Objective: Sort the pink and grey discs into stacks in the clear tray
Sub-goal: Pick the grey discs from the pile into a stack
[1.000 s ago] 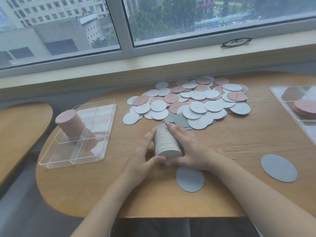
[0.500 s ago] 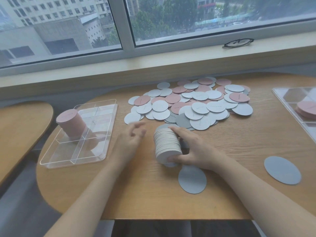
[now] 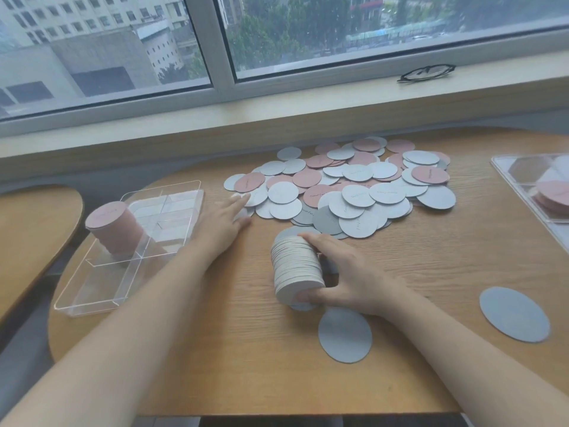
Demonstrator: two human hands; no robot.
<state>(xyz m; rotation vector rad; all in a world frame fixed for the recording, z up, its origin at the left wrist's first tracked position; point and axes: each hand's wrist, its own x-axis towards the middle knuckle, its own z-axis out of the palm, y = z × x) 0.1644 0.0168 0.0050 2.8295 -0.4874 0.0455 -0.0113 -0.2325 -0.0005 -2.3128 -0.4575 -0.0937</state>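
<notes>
A loose pile of pink and grey discs (image 3: 348,186) covers the middle back of the wooden table. My right hand (image 3: 348,272) grips a thick stack of grey discs (image 3: 297,268) lying on its side, fingers over the top and thumb under the near end. My left hand (image 3: 223,221) is flat with straight fingers, its fingertips touching a grey disc at the pile's left edge. The clear tray (image 3: 92,298) sits at the left and holds a tall stack of pink discs (image 3: 112,231) in a back compartment.
Two single grey discs (image 3: 345,334) (image 3: 514,314) lie near the table's front. A second clear tray (image 3: 505,167) with pink discs stands at the right edge. Glasses (image 3: 426,72) rest on the windowsill. A separate table (image 3: 27,229) sits at the far left.
My left hand let go of the grey stack and moved left and back to the pile's left edge. My right hand keeps holding the stack.
</notes>
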